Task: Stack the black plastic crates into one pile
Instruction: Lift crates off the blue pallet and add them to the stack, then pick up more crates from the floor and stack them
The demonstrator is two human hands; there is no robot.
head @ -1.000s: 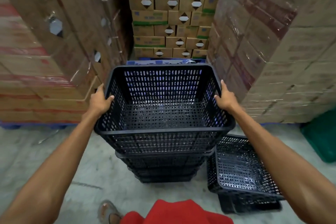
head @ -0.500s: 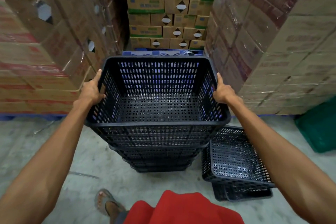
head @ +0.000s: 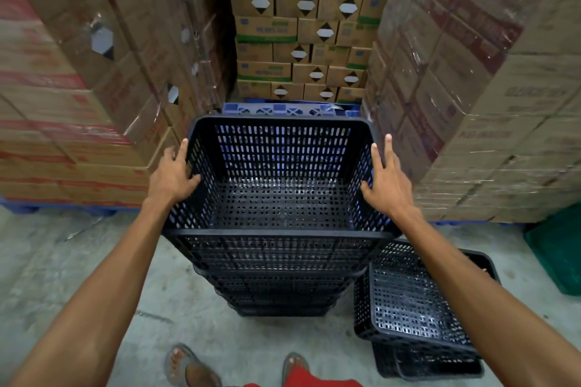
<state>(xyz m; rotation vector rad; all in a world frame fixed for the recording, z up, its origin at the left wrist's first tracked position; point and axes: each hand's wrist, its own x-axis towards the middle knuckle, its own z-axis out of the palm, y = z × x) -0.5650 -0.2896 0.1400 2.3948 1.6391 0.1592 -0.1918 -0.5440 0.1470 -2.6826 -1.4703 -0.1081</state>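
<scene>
A black perforated top crate (head: 279, 198) sits nested on a pile of several black crates (head: 276, 289) on the concrete floor straight ahead. My left hand (head: 171, 174) lies on its left rim, thumb inside the wall and fingers stretched along the outside. On the right rim my right hand (head: 386, 181) holds the same way, index finger pointing forward. To the right stands a lower stack of black crates (head: 408, 308), its top one tilted; my right forearm crosses over it.
Wrapped cardboard box stacks rise on the left (head: 78, 104), on the right (head: 487, 88) and at the back (head: 298, 41), leaving a narrow bay. A blue pallet (head: 283, 110) lies behind the pile. A green crate (head: 556, 258) sits far right. My sandalled feet (head: 188, 367) are near the pile.
The top crate has come down and settled into the pile. My fingers have straightened along its rims, and both hands still rest on it.
</scene>
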